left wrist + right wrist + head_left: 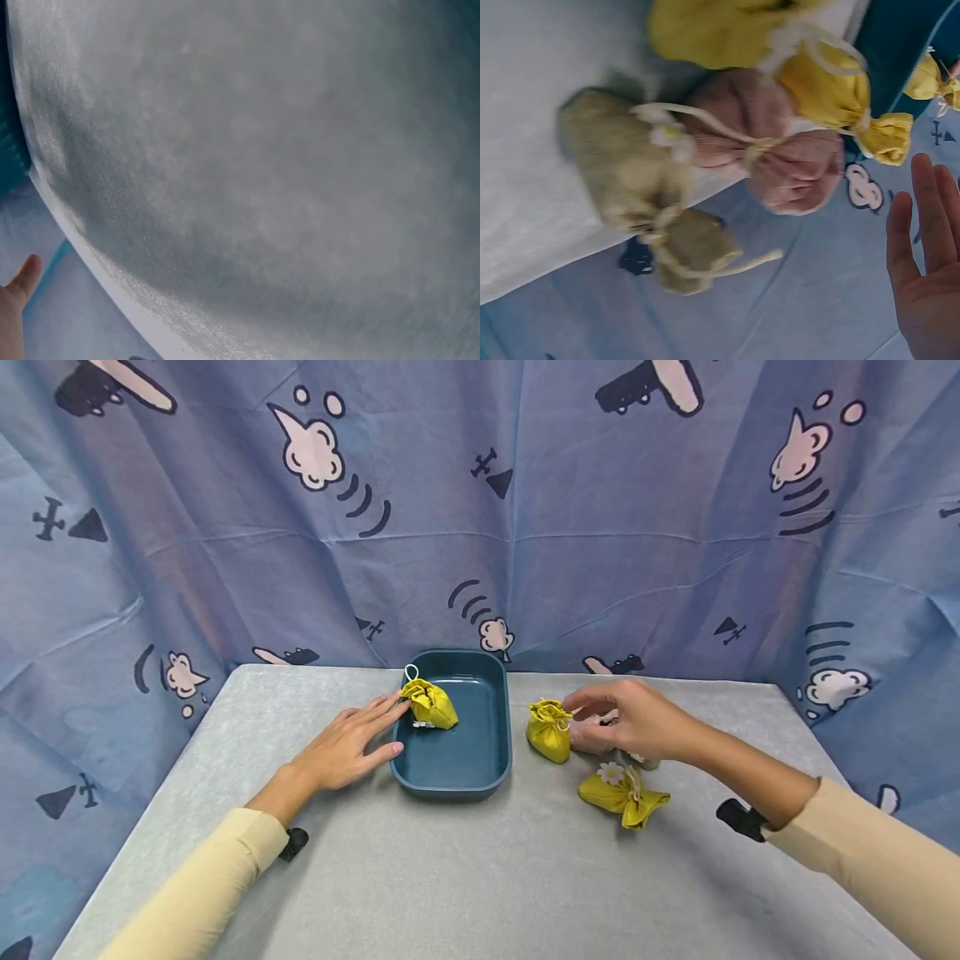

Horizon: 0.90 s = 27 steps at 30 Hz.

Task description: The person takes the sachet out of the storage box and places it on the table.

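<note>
My left hand lies flat on the grey worktop, fingers straight and spread, fingertips touching the yellow pouch at the far left corner of the teal tray. My right hand hovers right of the tray with fingers loosely curved, its grip holding nothing, above a pink pouch and an olive pouch. A second yellow pouch stands just left of it; a third, bearing a daisy, lies nearer.
</note>
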Motion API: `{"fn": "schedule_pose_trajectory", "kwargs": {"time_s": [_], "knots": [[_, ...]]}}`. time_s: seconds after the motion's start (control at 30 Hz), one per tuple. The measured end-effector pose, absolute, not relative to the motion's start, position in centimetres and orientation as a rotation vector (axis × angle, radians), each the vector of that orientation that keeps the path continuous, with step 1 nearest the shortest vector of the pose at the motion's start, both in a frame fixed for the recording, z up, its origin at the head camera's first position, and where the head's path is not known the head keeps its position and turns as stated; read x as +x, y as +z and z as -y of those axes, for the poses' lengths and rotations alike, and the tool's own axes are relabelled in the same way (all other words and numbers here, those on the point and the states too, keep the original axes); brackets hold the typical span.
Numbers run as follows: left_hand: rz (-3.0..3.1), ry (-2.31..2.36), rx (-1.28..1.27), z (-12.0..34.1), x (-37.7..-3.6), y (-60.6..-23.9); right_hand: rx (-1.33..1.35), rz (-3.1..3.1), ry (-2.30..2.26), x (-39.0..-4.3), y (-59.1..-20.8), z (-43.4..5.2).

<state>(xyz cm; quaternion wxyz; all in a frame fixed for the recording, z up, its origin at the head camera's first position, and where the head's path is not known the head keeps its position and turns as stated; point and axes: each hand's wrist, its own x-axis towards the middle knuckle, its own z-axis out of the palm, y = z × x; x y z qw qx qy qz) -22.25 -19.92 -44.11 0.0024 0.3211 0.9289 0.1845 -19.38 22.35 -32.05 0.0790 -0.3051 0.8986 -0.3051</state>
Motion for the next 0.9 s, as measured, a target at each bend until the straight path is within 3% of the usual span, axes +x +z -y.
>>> {"fn": "schedule_pose_trajectory", "kwargs": {"time_s": [0.9], "knots": [[-2.903, 0.584, 1.010, 20.1, -22.5, -44.3, -0.986, -2.587, -1.079, -23.4, -33.0, -10.3]]}}
